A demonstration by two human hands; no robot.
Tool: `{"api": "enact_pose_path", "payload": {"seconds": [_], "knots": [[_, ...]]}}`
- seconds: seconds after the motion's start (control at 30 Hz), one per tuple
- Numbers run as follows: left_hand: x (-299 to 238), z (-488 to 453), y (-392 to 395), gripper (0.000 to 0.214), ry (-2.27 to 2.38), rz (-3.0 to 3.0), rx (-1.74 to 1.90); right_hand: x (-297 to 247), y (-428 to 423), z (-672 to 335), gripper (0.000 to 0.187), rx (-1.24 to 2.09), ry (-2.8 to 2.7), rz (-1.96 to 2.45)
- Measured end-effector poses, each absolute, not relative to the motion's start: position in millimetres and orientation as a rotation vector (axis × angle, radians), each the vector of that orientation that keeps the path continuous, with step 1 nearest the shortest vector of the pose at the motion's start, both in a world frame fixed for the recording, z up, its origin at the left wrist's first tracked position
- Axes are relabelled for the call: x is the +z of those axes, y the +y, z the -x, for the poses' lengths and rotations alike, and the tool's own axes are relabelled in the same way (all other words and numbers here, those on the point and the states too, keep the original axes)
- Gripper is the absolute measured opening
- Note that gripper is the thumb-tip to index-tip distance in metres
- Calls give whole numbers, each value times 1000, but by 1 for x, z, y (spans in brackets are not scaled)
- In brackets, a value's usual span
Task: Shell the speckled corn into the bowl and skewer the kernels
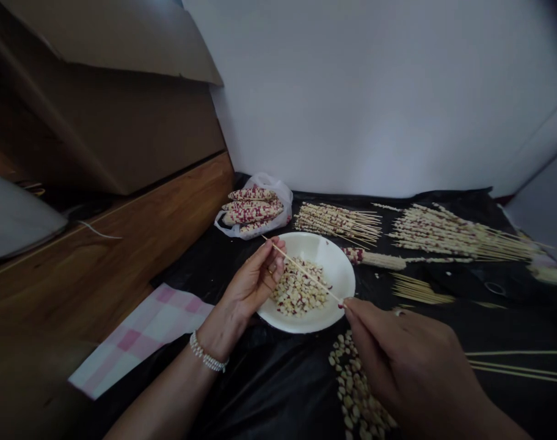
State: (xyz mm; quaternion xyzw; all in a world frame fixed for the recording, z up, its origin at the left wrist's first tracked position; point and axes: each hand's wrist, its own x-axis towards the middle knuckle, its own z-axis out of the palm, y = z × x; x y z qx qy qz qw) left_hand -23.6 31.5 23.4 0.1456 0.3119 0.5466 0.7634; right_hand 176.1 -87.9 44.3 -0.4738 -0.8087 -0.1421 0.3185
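My left hand [253,282] and my right hand [397,354] hold one thin wooden skewer [301,269] between them, over a white bowl [340,269] of white and purple corn kernels [299,292]. The left fingers pinch the skewer's far end at the bowl's left rim. My right fingertips pinch its near end by the bowl's front right rim. A pearl bracelet sits on my left wrist.
A plastic bag of corn cobs [253,211] lies behind the bowl. Kernel-threaded skewers [340,221] and a larger pile [457,235] lie on black plastic sheeting, with bare skewers [418,290], loose kernels [356,391], a pink checked cloth [141,336], a wooden ledge and a cardboard box left.
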Motion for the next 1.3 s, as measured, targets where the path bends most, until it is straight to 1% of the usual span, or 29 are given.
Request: {"api": "enact_pose_path", "payload": {"seconds": [0.1,0.17,0.23,0.33,0.47,0.67,0.73,0.87,0.9,0.97,1.03,1.13,1.23,1.3], "knots": [[22,18,25,15,710,-396,1144,37,-84,-173,23,-341,-2092,1299],[21,13,20,15,725,-461,1108,32,-81,-171,24,-243,-2069,1351],[21,9,14,13,745,-553,1056,28,-77,-170,26,-71,-2045,1401],[20,3,5,13,760,-711,964,24,-73,-170,28,287,-1976,1441],[19,-3,-4,12,746,-885,903,22,-69,-169,26,713,-1826,1350],[18,-8,-13,12,777,-1047,867,20,-71,-165,24,1018,-1641,1231],[19,-6,-11,15,775,-1074,842,19,-69,-166,25,1065,-1610,1208],[21,5,2,32,856,-1275,905,12,-57,-175,26,1059,-1498,1245],[21,9,6,31,928,-1392,949,9,-53,-178,26,1029,-1470,1271],[18,16,14,23,1102,-1670,953,2,-47,-183,28,936,-1470,1331],[13,21,20,22,1194,-1967,857,-3,-43,-186,27,859,-1499,1382],[4,25,23,25,1206,-2291,578,-7,-42,-186,27,813,-1536,1400],[0,25,21,30,1210,-2409,361,-7,-42,-186,28,810,-1530,1398],[2,23,20,28,1204,-2424,286,-6,-43,-185,29,810,-1522,1402]]}}
